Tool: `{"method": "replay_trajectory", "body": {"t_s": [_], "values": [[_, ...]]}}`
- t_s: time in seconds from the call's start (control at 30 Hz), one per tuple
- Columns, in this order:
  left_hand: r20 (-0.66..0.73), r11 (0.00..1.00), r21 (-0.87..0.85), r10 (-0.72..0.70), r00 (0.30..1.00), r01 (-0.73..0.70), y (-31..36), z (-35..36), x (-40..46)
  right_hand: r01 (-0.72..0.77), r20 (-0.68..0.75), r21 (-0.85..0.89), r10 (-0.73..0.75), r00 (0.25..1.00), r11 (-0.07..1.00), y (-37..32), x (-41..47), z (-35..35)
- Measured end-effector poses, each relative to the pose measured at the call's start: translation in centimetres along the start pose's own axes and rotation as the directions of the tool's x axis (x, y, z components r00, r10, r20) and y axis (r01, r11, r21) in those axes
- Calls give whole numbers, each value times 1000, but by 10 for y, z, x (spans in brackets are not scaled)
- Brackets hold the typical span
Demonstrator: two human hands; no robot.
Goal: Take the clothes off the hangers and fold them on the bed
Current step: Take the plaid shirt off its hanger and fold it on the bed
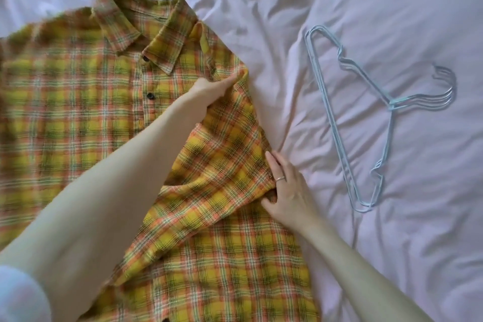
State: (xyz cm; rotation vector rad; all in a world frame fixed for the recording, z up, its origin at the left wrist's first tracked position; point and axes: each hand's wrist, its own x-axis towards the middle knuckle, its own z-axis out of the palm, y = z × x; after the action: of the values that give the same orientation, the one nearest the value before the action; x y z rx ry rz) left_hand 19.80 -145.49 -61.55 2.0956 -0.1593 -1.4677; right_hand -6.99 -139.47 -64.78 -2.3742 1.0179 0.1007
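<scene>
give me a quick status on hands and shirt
Left hand pinches plaid shirt at shoulder. Right hand presses folded sleeve. Hangers lie apart on bed, nothing obstructing.

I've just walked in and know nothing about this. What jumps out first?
A yellow-and-orange plaid button-up shirt lies spread on the pale pink bedsheet, filling the left of the view. The left hand grips its shoulder fabric; the right hand touches the sleeve. A stack of light-blue wire hangers lies bare to the right.
</scene>
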Motion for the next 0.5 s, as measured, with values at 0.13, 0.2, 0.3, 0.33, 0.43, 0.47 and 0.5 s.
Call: {"method": "replay_trajectory", "body": {"t_s": [0.13,0.2,0.3,0.33,0.43,0.47,0.5], "values": [[-73,986,-15,163,984,-164,15,11,10,-20,-215,-13,17,977,1000,-1,16,5],[-157,920,30,389,908,-390,27,17,13,-2,-260,-20,-4,966,1000,1,21,4],[-206,827,32,556,806,-562,39,21,20,-41,-282,88,65,957,995,8,22,3],[-184,817,18,569,801,-576,42,23,23,-94,-264,185,142,954,978,12,22,1],[-87,833,-66,544,834,-550,46,31,28,-259,-153,383,338,929,887,19,17,-4],[-61,845,-88,523,850,-527,46,33,31,-277,-126,392,349,929,878,21,15,-6],[-56,855,-76,510,858,-513,47,35,32,-285,-112,383,350,930,879,21,15,-8]]}}
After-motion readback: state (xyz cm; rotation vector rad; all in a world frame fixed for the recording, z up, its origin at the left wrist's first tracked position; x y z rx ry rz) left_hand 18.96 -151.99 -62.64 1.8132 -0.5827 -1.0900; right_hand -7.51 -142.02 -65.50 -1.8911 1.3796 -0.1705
